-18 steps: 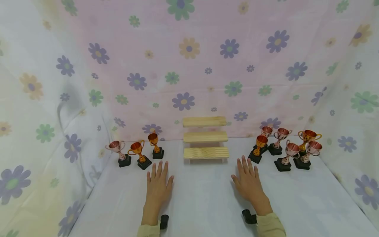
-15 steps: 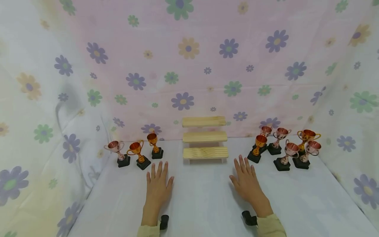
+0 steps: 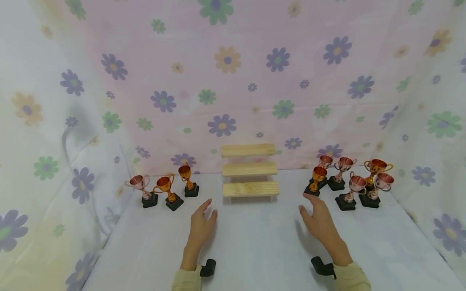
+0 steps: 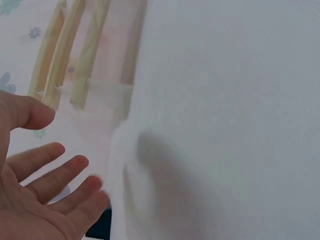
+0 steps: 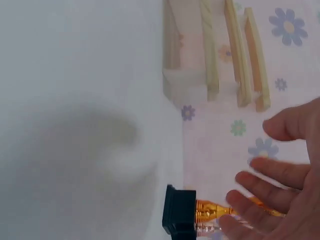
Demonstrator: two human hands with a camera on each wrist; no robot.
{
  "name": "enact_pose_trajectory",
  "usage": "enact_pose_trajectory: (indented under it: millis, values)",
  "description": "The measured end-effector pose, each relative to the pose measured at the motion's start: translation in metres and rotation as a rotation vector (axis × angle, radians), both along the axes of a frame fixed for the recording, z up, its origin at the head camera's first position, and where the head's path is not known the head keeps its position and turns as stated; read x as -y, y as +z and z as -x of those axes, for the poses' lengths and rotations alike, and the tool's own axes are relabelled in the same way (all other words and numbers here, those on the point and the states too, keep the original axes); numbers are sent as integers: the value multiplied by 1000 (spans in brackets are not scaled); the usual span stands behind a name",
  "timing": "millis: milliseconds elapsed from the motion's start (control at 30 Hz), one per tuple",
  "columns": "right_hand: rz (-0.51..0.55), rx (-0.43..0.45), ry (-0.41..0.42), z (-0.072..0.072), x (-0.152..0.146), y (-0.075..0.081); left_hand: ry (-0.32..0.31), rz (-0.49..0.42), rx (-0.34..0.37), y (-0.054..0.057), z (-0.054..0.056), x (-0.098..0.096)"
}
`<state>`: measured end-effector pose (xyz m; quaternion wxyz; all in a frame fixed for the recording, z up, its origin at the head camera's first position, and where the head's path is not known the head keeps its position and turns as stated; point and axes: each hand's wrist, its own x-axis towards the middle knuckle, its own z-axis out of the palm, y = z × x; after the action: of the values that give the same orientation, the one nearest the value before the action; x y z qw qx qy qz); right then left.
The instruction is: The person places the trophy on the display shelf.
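Note:
My left hand (image 3: 202,228) hovers over the white table with thumb and fingers apart, holding nothing. Nearest to it are two gold trophy cups (image 3: 165,184) on black bases, with a rose-gold trophy cup (image 3: 138,182) to their left. My right hand (image 3: 322,222) also hangs in the air, fingers loosely bent and nothing in its grasp. Just beyond its fingertips is a gold trophy cup (image 3: 319,174), whose black base (image 5: 180,210) shows low in the right wrist view. A three-step wooden display stand (image 3: 250,188) stands between the hands, farther back.
Several more trophies, among them a rose-gold one (image 3: 357,184) and a larger gold one (image 3: 377,166), stand close together at the right. Flowered cloth (image 3: 255,97) hangs behind and along both sides. White cloth (image 3: 247,242) covers the table.
Both hands have turned from palm down, fingers spread forward, to thumb-side up. The right hand has shifted right, closer to the trophies; the left has moved slightly right. The head view has shifted a little.

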<state>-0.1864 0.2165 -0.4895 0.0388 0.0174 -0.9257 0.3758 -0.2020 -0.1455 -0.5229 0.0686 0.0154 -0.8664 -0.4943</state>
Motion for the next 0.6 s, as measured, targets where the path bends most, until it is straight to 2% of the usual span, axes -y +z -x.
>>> enact_pose_trajectory:
  millis: [200,300,400,467,600]
  values:
    - [22,101,-92,19,-19,4,59,-371,188,2,22,-14]
    - [70,76,-153,26,-23,0,68,-507,268,2,33,-21]
    - [153,-30,-236,35,-25,-8,75,-619,318,2,45,-26]
    - [243,-143,-288,41,-23,-13,89,-716,335,0,53,-30]
    - [393,-388,-350,52,-19,-25,125,-879,321,-4,63,-35]
